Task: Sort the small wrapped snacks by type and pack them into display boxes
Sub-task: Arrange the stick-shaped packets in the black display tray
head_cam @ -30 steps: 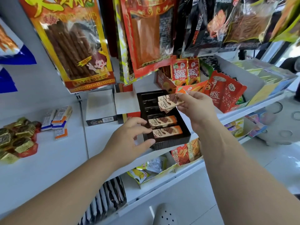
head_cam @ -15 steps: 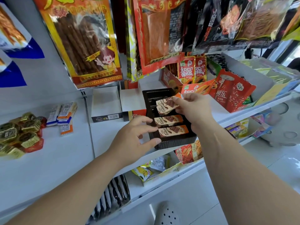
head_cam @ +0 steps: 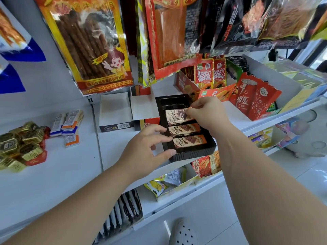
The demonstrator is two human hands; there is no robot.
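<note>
Head camera view at a snack shelf (head_cam: pixel 62 174): the person's right hand (head_cam: pixel 207 114) pinches the right end of a wrapped chocolate bar (head_cam: pixel 175 116) with thumb and curled fingertips. The bar is now low in the black tray (head_cam: pixel 194 152), in the slot just behind two matching bars (head_cam: pixel 185 135) that lie side by side in the front slots. A second ago that hand held the bar tilted and raised above the tray's middle; half a second ago it was partway down. Whether the bar rests fully on the tray floor cannot be told, nor whether one wrapper or two overlapping ones are in the pinch.

The left hand (head_cam: pixel 146 149) grips the tray's near left corner, thumb against the front wall and fingers curved over the left rim, much as in both earlier pictures. The tray sits at the shelf's front edge, its rearmost slots bare.

Just left of the tray stands an open white box (head_cam: pixel 115 110). Further left on the shelf lie small blue-and-orange packets (head_cam: pixel 69 122) and a heap of gold-wrapped candies (head_cam: pixel 17 145), well apart from the tray. Behind the right hand stands a red display box of papaya snacks (head_cam: pixel 210 76), and large snack bags (head_cam: pixel 92 45) hang above. The view has swung slightly, so the shelf goods sit further right than a second ago.
</note>
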